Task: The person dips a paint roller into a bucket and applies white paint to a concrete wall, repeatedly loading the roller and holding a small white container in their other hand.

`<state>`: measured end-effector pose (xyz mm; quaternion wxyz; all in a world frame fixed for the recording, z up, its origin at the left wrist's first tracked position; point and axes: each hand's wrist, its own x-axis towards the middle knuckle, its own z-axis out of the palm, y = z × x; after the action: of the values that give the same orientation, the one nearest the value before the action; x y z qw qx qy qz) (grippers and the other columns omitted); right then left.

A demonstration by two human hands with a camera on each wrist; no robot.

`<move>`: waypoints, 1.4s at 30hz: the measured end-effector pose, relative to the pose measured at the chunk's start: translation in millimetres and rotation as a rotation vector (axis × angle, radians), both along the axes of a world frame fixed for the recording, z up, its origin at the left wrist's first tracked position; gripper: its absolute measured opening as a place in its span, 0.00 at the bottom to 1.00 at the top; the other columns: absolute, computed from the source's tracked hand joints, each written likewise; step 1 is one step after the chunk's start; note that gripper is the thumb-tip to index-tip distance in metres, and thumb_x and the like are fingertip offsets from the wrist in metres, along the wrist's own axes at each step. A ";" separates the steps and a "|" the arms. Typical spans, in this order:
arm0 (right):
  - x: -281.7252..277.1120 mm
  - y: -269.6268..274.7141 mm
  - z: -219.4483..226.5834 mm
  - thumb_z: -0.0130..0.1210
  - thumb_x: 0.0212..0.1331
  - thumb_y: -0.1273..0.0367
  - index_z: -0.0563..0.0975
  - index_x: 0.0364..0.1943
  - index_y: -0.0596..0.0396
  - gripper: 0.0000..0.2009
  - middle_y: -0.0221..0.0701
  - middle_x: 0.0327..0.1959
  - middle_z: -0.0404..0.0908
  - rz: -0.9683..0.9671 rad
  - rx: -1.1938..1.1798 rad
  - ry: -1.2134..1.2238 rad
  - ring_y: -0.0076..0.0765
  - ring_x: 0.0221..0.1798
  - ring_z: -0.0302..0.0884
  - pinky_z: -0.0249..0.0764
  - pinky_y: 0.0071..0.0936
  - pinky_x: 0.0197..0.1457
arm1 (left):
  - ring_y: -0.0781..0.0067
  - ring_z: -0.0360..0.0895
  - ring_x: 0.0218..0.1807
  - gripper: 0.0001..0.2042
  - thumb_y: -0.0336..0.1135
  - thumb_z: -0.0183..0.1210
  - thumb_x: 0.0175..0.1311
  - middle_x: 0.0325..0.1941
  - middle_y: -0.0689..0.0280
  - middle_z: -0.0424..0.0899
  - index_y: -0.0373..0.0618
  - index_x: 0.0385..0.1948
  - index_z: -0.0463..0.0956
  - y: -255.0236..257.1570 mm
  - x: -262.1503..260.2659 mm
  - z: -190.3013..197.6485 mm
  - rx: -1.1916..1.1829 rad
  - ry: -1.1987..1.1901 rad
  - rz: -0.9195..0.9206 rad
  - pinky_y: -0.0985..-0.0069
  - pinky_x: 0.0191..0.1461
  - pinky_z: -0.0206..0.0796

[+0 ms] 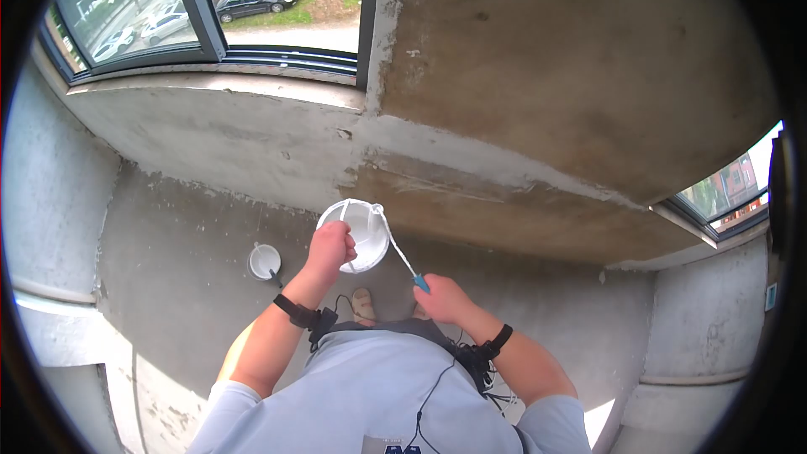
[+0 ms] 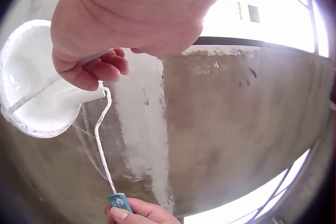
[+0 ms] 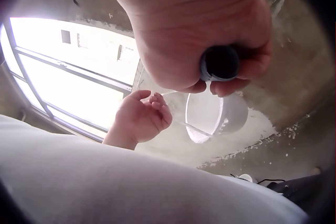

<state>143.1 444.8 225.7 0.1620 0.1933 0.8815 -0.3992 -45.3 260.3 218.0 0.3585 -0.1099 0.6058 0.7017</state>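
Note:
In the head view my left hand (image 1: 329, 248) is curled around the handle of a white bucket (image 1: 370, 240), which hangs in front of me, its inside coated white. The right hand (image 1: 447, 298) grips a paint roller by its blue handle (image 1: 421, 283). A bent, white-crusted rod (image 2: 101, 137) runs from that handle up to the bucket. At the bucket's rim lies the roller's white head (image 2: 93, 96), overlapping the opening in the left wrist view. From the right wrist, the dark butt end of the roller handle (image 3: 220, 64) shows inside my fist.
A small white pot (image 1: 259, 259) with a dark-handled tool stands on the grey floor to the left. Ahead rises a wall (image 1: 546, 76), part brown, part pale. A window (image 1: 286, 55) opens at upper left. Cables (image 1: 496, 391) hang by my right wrist.

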 end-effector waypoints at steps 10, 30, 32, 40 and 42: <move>-3.5 8.3 28.0 0.50 0.60 0.60 0.72 0.29 0.59 0.14 0.40 0.22 0.75 -0.138 -0.056 0.074 0.42 0.25 0.72 0.69 0.34 0.33 | 0.74 0.69 0.19 0.09 0.37 0.45 0.60 0.20 0.65 0.72 0.41 0.31 0.70 -5.7 -5.6 0.2 0.015 0.007 0.042 0.76 0.24 0.65; -31.5 108.8 15.7 0.48 0.63 0.62 0.69 0.29 0.58 0.13 0.32 0.18 0.74 -0.257 0.028 0.229 0.30 0.17 0.73 0.69 0.29 0.23 | 0.79 0.62 0.14 0.11 0.42 0.51 0.62 0.15 0.72 0.65 0.50 0.22 0.66 -124.0 -3.4 -104.3 -0.206 -0.129 0.354 0.79 0.19 0.61; -34.7 108.9 8.3 0.48 0.63 0.62 0.70 0.29 0.59 0.13 0.36 0.19 0.75 -0.179 0.166 0.324 0.36 0.19 0.75 0.70 0.33 0.25 | 0.78 0.59 0.12 0.12 0.43 0.51 0.62 0.13 0.71 0.63 0.51 0.21 0.65 -143.5 6.7 -116.6 -0.321 -0.155 0.439 0.78 0.15 0.57; -69.4 72.3 12.5 0.49 0.60 0.61 0.71 0.29 0.63 0.15 0.51 0.27 0.76 -0.198 0.147 0.263 0.60 0.34 0.74 0.70 0.45 0.38 | 0.75 0.59 0.12 0.13 0.47 0.45 0.62 0.12 0.71 0.62 0.51 0.21 0.65 -224.7 45.1 -149.2 -0.230 -0.352 0.621 0.74 0.15 0.55; -79.3 63.9 12.2 0.49 0.60 0.62 0.71 0.29 0.63 0.15 0.51 0.27 0.76 -0.186 0.124 0.264 0.60 0.34 0.74 0.70 0.45 0.38 | 0.75 0.60 0.12 0.14 0.47 0.44 0.63 0.13 0.70 0.62 0.50 0.23 0.67 -249.8 72.6 -160.9 -0.203 -0.408 0.685 0.74 0.15 0.56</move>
<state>63.8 508.6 237.9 -0.0052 0.2295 0.8964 -0.3791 27.3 10.6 57.1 0.2043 -0.4768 0.5170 0.6809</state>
